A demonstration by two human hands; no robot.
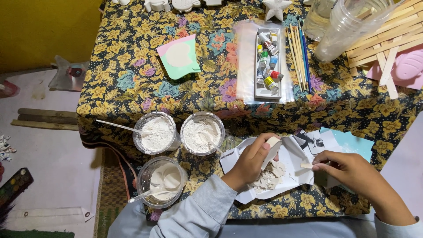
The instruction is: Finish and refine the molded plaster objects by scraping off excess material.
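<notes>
From the head view, the left hand (250,162) is curled shut around a small white block (272,145). The block sticks out past the fingers, just over a sheet of white paper (294,159). Under the hand, on the paper, sits a heap of pale crumbs (269,175).

The right hand (348,171) is to the side, near the paper's edge. Its thumb and finger pinch a little wooden stick (307,165), and the other fingers are bent in. The stick tip points at the left hand, with a small gap between them. Behind the right hand lie a blue card (352,142) and some black and white scraps (318,142).

Just left of the left hand stand three clear cups. Two hold white powder (157,133) (202,134) and the near one holds white paste (164,180). A thin stick rests in each. The cups are close, so there is not much room on that side.

Far past the hands is a tray of paint tubes (267,66), then brushes (299,55) and flat wooden sticks (387,44). A green card (179,57) lies well away. The flowery cloth (128,79) ends at the table's left edge, beside the cups, and the floor (53,154) there is open
</notes>
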